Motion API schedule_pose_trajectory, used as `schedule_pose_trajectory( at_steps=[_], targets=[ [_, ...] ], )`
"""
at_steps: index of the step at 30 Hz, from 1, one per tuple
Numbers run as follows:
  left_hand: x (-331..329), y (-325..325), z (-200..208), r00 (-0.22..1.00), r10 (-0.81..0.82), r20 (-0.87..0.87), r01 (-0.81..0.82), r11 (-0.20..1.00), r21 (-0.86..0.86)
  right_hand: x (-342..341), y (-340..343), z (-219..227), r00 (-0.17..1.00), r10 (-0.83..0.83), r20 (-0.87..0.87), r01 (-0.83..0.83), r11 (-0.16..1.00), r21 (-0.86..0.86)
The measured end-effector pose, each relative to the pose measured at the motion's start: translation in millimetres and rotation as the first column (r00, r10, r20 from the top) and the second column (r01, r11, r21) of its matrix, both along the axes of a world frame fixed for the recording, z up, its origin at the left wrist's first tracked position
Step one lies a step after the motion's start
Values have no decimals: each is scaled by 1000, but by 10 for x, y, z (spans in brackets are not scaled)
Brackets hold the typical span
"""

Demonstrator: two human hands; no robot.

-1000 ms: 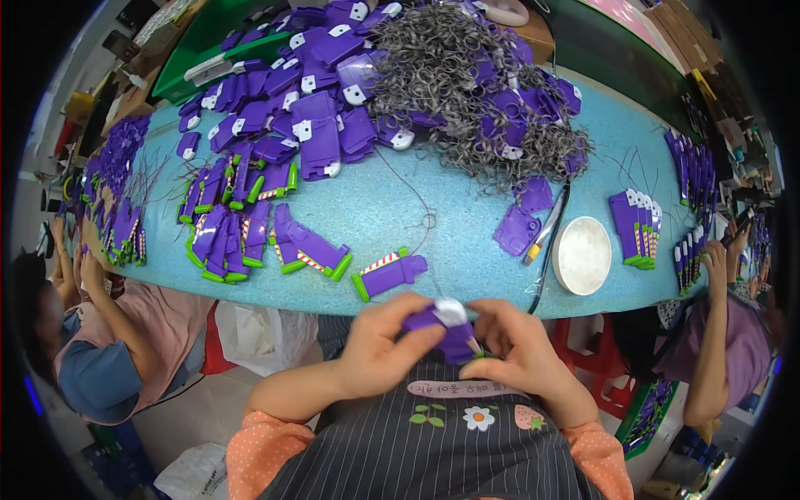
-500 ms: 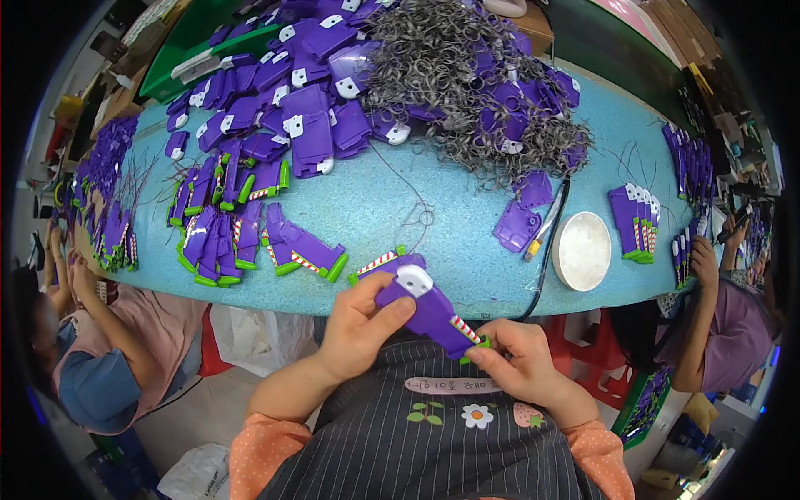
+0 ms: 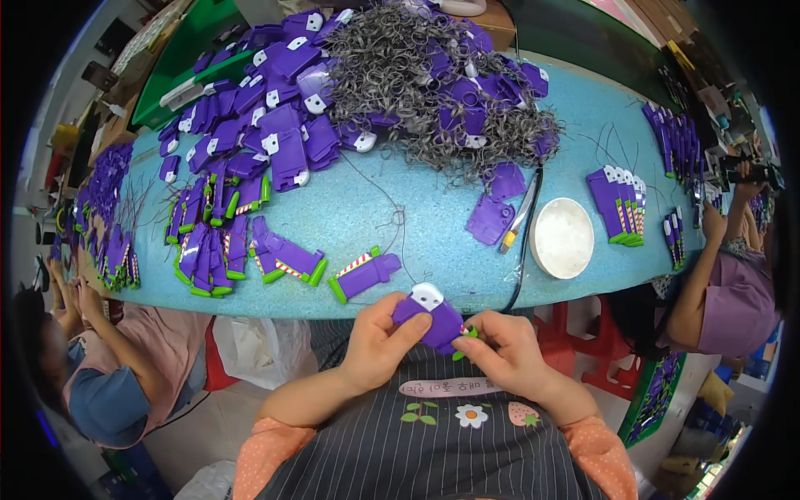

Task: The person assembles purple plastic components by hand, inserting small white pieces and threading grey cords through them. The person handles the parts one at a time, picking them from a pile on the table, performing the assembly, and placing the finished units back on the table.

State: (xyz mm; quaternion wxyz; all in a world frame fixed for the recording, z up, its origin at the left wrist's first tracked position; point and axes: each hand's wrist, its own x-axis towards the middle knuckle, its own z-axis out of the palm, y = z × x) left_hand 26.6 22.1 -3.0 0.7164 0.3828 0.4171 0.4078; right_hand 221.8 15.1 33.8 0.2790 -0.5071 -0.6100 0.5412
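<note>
Left hand (image 3: 379, 343) grips purple casing (image 3: 442, 328) at worktable's (image 3: 346, 218) front edge; right hand (image 3: 508, 352) pinches its green end (image 3: 472, 332) — likely a fitting step, contact partly hidden. Next move requires steady support.

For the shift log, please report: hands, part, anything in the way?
Left hand grips purple part near white end. Right hand pinches green end. Nothing seen blocking; second part lies beyond left hand.

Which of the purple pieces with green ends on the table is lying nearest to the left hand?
The single purple piece just beyond the left hand, lying alone; the others lie in groups farther away, to its left and right.
</note>
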Motion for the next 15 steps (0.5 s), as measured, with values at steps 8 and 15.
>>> schedule_pose_trajectory(
  at_steps=[8, 15],
  targets=[
    [-22, 28, 91, 991, 4, -136, 12, 993, 119, -39, 140, -162, 990, 11, -138, -24, 995, -93],
    [-97, 28, 141, 881, -50, -471, 226, 918, 325, -98, 154, -191, 995, 67, 74, -82, 970, 228]
  ],
)
